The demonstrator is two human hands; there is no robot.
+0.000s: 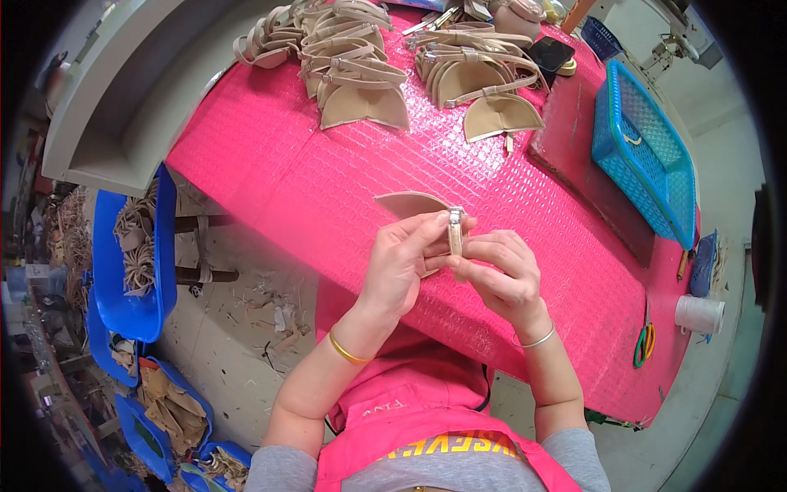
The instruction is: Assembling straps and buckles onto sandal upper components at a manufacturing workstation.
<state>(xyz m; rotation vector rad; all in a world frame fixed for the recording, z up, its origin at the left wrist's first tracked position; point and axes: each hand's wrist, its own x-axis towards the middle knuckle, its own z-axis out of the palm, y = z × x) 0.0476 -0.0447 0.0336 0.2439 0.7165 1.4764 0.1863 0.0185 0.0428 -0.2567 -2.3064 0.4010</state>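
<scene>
A beige shoe upper piece (408, 203) with a strap and a small silver buckle (456, 216) is held above the near part of the pink table. My left hand (400, 261) pinches it, thumb beside the buckle, with the curved panel showing behind the fingers. From the other side, my right hand (504, 269) has its thumb and fingers closed on the strap (455, 239) just below the buckle. The ends of the strap are hidden by my fingers.
Piles of similar beige uppers (365, 105) (502, 115) lie at the far side of the pink table (287, 197). A turquoise basket (602, 135) rests on a dark red board (574, 164) at right, with scissors (645, 340) and a white thread spool (699, 315) nearer. Blue bins (166, 262) stand left.
</scene>
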